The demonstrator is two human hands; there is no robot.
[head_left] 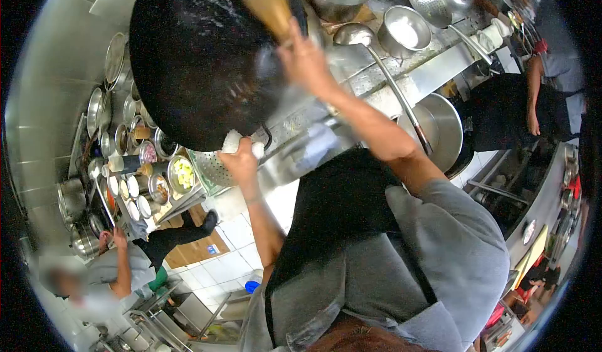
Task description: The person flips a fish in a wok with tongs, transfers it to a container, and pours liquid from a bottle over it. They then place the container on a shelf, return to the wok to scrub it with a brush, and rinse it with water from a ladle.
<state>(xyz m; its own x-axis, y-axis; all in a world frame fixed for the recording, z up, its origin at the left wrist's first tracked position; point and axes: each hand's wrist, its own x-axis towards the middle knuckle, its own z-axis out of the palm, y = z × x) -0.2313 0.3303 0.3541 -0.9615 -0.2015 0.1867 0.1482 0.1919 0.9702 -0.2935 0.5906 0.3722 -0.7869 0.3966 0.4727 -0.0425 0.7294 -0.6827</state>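
A large black wok (200, 69) fills the upper left centre, tilted, with wet streaks on its inner surface. My left hand (241, 157) is closed round a white cloth (233, 142) at the wok's lower rim. Over the wok's right side, my right hand (300, 54) grips a light brown bamboo brush (266, 4), blurred by motion. A perforated metal strainer (216, 170) lies just left of my left hand.
Ladle (401, 95), small metal pot (404, 31) and large pot (433, 132) stand right of the wok. Ingredient bowls (182, 174) crowd the left counter. One person (119, 267) is at lower left, another (520, 107) at right.
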